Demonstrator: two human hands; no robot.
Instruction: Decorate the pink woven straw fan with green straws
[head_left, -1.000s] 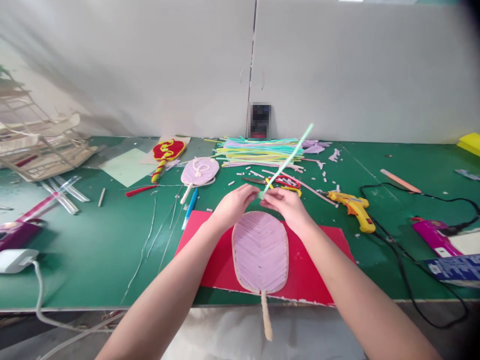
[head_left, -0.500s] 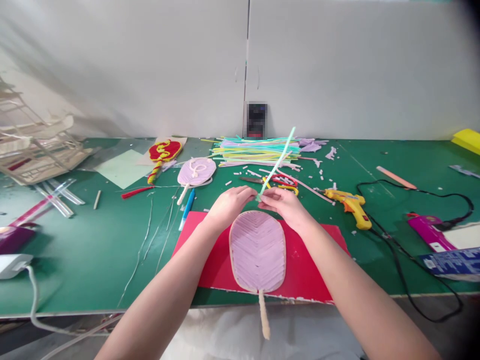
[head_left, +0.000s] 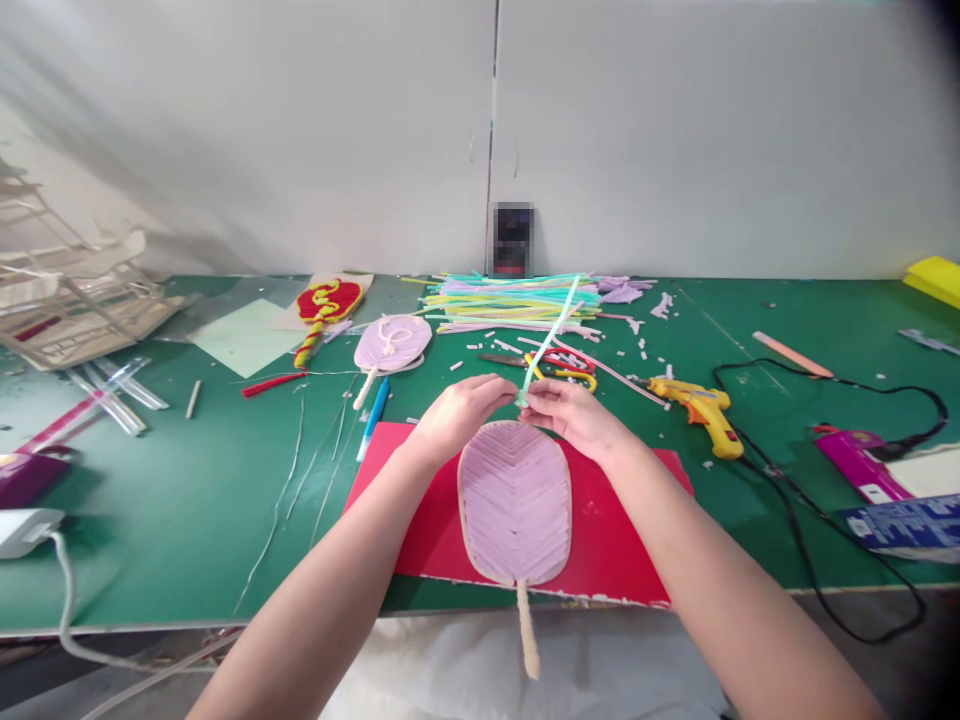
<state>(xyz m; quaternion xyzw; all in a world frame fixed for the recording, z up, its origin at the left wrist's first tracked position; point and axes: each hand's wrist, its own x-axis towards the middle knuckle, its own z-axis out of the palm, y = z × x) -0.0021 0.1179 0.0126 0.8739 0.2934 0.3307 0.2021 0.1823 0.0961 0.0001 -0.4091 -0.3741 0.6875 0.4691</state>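
A light green pipe cleaner (head_left: 551,338) rises at a slant from between my fingertips, its lower end bunched or bent. My left hand (head_left: 466,412) pinches that lower end from one side, and my right hand (head_left: 571,414) grips it from the other. Just below both hands lies a purple fan (head_left: 514,505) with a cream rim and a cream handle that juts past the table edge. Under the fan is a red board (head_left: 622,530). Scissors (head_left: 559,365) with red and yellow handles lie behind my right hand.
A bundle of coloured pipe cleaners (head_left: 510,305) lies at the back before a propped phone (head_left: 513,240). To the right are a yellow glue gun (head_left: 701,410) and a black cord (head_left: 814,570). Leftward sit a smaller purple fan (head_left: 394,345), a red-and-yellow fan (head_left: 330,300) and a blue pen (head_left: 377,408).
The green pipe cleaner's upper end has dropped slightly and leans a little left, its length now gently curved. Both hands have shifted only slightly.
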